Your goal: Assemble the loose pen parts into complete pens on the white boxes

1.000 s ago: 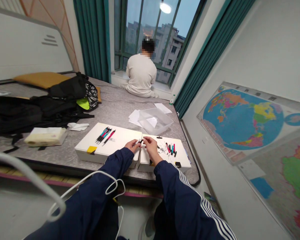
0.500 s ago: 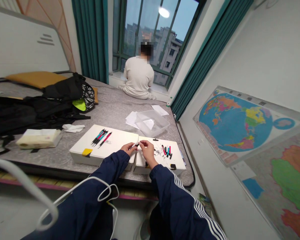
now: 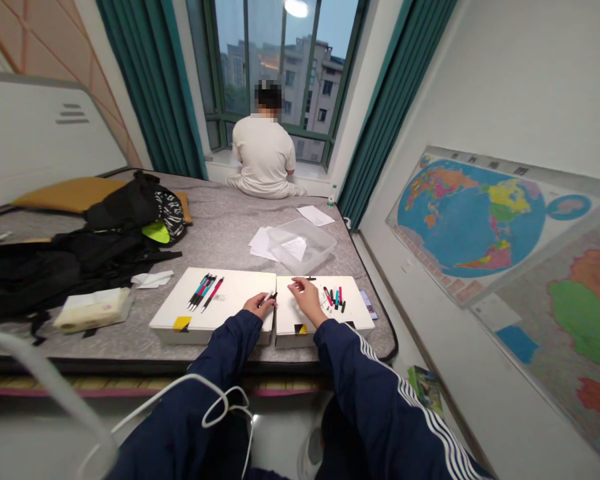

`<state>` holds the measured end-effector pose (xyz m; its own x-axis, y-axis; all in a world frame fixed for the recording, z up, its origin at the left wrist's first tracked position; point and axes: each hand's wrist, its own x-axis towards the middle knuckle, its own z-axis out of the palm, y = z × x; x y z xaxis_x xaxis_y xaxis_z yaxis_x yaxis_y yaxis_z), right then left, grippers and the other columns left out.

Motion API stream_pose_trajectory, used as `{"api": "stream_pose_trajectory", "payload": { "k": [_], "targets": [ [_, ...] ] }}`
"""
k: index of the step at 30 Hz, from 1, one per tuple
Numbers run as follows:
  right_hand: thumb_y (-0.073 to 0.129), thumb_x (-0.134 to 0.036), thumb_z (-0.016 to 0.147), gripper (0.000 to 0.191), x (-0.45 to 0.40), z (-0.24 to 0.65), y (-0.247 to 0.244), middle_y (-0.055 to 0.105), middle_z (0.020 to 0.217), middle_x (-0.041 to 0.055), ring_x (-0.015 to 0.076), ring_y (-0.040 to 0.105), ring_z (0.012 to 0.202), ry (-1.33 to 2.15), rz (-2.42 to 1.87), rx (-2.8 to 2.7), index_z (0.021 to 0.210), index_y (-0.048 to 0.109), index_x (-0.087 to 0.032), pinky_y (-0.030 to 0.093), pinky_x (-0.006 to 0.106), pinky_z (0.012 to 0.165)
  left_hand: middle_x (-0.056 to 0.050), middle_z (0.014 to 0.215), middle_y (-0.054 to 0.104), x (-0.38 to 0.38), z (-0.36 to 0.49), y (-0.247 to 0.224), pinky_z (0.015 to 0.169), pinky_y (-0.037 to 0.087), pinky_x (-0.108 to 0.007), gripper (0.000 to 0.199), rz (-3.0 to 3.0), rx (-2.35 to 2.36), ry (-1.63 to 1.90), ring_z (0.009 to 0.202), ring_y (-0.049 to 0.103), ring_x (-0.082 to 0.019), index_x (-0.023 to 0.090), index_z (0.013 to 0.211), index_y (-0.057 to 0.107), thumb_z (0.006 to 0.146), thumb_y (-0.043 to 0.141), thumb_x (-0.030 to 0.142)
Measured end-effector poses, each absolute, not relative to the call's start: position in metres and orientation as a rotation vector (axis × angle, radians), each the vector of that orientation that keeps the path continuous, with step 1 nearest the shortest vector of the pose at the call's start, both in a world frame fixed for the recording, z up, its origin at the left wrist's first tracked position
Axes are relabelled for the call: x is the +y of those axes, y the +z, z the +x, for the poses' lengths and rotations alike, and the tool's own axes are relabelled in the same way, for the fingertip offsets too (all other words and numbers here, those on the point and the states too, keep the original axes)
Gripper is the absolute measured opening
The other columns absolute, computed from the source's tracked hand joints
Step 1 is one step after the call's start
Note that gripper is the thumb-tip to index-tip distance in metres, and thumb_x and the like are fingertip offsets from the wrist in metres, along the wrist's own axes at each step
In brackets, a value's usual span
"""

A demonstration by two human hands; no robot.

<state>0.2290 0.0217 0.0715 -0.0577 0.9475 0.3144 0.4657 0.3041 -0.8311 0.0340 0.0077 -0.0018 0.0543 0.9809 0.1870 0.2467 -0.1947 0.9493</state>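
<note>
My left hand (image 3: 260, 305) is closed on a small pen part (image 3: 271, 297), dark at one end, over the right edge of the left white box (image 3: 240, 287). Above the right white box (image 3: 290, 315), my right hand (image 3: 304, 293) has its fingers apart, with nothing visible between them. Several assembled pens (image 3: 205, 292) lie side by side on the left box. Red, blue and black pen pieces (image 3: 336, 297) lie on the right box, to the right of my right hand, among smaller bits too tiny to tell.
Behind the boxes are a clear plastic bin (image 3: 323, 247) and paper sheets (image 3: 261, 244). A tissue pack (image 3: 93, 310) and black bags (image 3: 80, 257) lie at left. A person (image 3: 264, 153) sits by the window. A white cable (image 3: 170, 387) crosses my left sleeve.
My right hand has moved away from my left hand and its fingers have opened. My left hand still holds the pen part. The camera view has shifted and levelled.
</note>
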Motion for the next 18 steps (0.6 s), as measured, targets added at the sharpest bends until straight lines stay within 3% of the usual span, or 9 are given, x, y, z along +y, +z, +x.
{"api": "stream_pose_trajectory", "payload": {
  "k": [4,11,18],
  "targets": [
    [0.052,-0.025,0.086,0.022,0.040,0.272,0.082,0.070,0.093,0.0065,0.0155,0.062,0.078,0.507,-1.508,-1.799,0.099,0.067,-0.017,0.046,0.026,0.078,-0.005,0.079,0.073,0.006,0.035,-0.001,0.080,0.046,-0.032,0.032,1.544,1.317,1.157,0.080,0.065,-0.021,0.016,0.088,0.066,0.077,0.055,0.044],
    [0.055,-0.012,0.079,0.016,0.042,0.299,0.083,0.069,0.093,0.0100,0.0208,0.061,0.090,0.412,-1.883,-2.342,0.084,0.070,-0.016,0.043,0.031,0.084,-0.005,0.080,0.073,0.006,0.034,0.001,0.077,0.046,-0.031,0.032,1.576,1.349,1.126,0.078,0.065,-0.021,0.017,0.085,0.066,0.078,0.054,0.045],
    [0.061,-0.006,0.074,0.013,0.040,0.294,0.068,0.068,0.092,0.0165,0.0252,0.061,0.091,0.458,-1.935,-2.286,0.079,0.071,-0.012,0.043,0.038,0.083,-0.005,0.079,0.073,0.005,0.034,0.001,0.081,0.046,-0.033,0.033,1.571,1.338,1.138,0.080,0.065,-0.021,0.016,0.090,0.065,0.079,0.053,0.045]
  ]
}}
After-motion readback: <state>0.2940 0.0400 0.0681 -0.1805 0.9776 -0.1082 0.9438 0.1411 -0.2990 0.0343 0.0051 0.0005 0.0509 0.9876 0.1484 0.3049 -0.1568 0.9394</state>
